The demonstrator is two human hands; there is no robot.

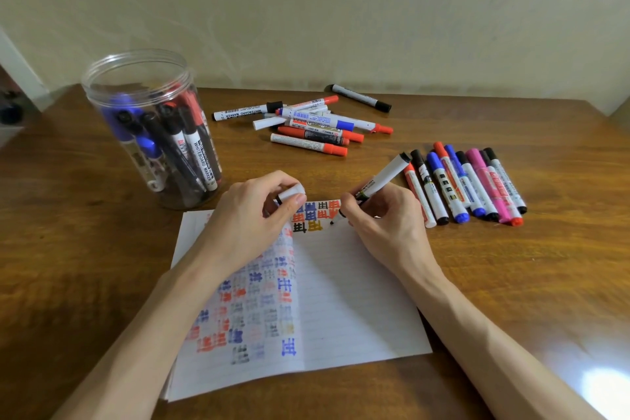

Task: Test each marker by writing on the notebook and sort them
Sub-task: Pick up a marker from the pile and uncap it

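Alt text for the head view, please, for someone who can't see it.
Right hand holds a white black-tipped marker on the open lined notebook; left hand pinches a white cap. Clear plastic marker jar stands left.

Home room: wooden table [511, 283] against a patterned cream wall [341, 10].

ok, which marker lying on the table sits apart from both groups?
The black-capped white marker farthest back, lying alone. The others lie either in the loose pile or in the side-by-side row at right.
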